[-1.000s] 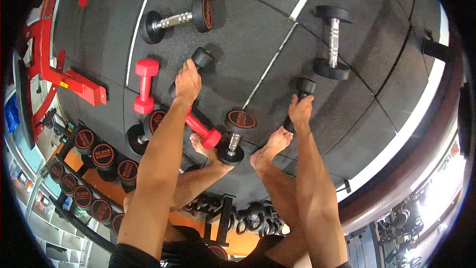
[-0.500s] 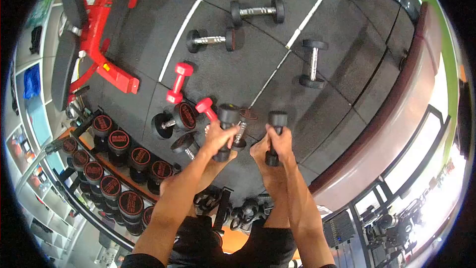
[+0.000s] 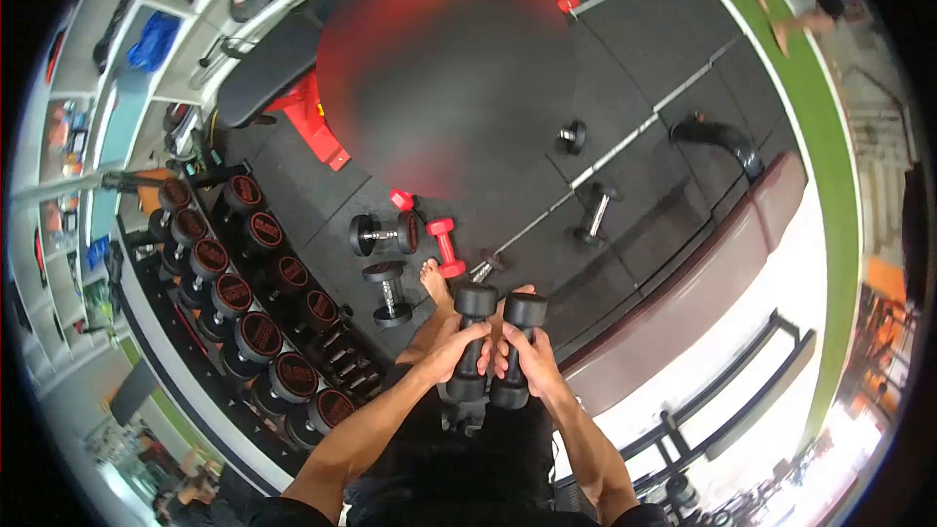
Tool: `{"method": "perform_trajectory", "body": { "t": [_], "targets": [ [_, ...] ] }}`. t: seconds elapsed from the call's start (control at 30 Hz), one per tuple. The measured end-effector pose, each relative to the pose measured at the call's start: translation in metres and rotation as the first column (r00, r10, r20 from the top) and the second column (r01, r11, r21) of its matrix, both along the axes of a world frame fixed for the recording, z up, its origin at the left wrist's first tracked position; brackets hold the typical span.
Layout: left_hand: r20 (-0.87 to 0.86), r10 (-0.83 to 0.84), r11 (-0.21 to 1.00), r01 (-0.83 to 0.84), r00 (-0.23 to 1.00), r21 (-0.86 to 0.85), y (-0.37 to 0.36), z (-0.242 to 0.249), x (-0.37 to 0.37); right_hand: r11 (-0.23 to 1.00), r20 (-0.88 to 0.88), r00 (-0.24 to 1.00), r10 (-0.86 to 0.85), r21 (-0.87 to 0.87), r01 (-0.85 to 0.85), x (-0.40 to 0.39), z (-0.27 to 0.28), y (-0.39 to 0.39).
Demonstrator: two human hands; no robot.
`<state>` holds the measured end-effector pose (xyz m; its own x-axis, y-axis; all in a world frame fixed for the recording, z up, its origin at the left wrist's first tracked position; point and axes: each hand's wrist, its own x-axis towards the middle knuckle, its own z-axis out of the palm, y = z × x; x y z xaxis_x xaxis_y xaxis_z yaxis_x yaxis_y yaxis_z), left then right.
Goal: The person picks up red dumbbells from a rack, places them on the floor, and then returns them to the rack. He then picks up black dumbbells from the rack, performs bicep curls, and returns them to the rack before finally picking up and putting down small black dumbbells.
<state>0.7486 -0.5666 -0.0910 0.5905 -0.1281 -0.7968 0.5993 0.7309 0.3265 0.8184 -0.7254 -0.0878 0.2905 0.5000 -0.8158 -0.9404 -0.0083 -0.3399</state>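
My left hand (image 3: 452, 351) is wrapped round a black dumbbell (image 3: 475, 301). A matching black dumbbell (image 3: 525, 310) is gripped in my right hand (image 3: 533, 359). Both are held side by side, close together, above my lap. Beyond them on the floor lie a red dumbbell (image 3: 447, 250) and a chrome-handled dumbbell (image 3: 484, 267), the latter partly hidden. To the left are two more chrome-handled black dumbbells, one (image 3: 385, 234) lying across and another (image 3: 389, 293) nearer me. My bare foot (image 3: 434, 281) shows beside the red dumbbell.
A dumbbell rack (image 3: 210, 371) runs along the left. The maroon bench (image 3: 693, 268) is at right. A red-framed bench (image 3: 310, 127) stands ahead, partly covered by a blurred round patch. Another dumbbell (image 3: 598, 215) lies farther right. A person (image 3: 805, 10) is at upper right.
Both dumbbells have come closer together and nearer my body, still in my hands. My view has shifted, bringing more of the rack into sight; a blurred patch now covers part of the floor.
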Motion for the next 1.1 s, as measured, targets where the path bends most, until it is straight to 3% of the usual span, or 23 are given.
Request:
{"method": "perform_trajectory", "body": {
  "t": [0.13, 0.17, 0.27, 0.43, 0.57, 0.77, 1.1],
  "targets": [
    [0.068, 0.066, 0.997, -0.064, 0.995, -0.039, 0.011, 0.077, -0.018, 0.988, 0.061, 0.986, 0.156, -0.017, -0.155, 0.000, 0.071, 0.020],
    [0.087, 0.102, 0.994, -0.099, 0.991, -0.040, 0.012, 0.092, -0.026, 0.979, 0.075, 0.978, 0.193, 0.050, -0.197, 0.002, 0.092, 0.027],
    [0.160, 0.271, 0.962, -0.260, 0.949, -0.085, 0.025, 0.141, -0.042, 0.957, 0.143, 0.948, 0.285, 0.018, -0.290, -0.005, 0.140, 0.059],
    [0.261, 0.328, 0.943, -0.333, 0.908, -0.026, 0.070, 0.201, -0.073, 0.875, 0.246, 0.863, 0.441, 0.094, -0.475, -0.017, 0.195, 0.112],
    [0.374, 0.410, 0.906, -0.418, 0.832, -0.065, 0.108, 0.237, -0.101, 0.811, 0.307, 0.802, 0.512, 0.136, -0.569, -0.029, 0.252, 0.167],
    [0.475, 0.554, 0.799, -0.598, 0.684, -0.071, 0.140, 0.282, -0.140, 0.701, 0.373, 0.711, 0.596, 0.189, -0.688, -0.050, 0.287, 0.225],
    [0.529, 0.750, 0.505, -0.860, 0.397, -0.071, 0.097, 0.298, -0.125, 0.376, 0.331, 0.477, 0.814, 0.326, -0.867, -0.017, 0.311, 0.248]
  ]
}}
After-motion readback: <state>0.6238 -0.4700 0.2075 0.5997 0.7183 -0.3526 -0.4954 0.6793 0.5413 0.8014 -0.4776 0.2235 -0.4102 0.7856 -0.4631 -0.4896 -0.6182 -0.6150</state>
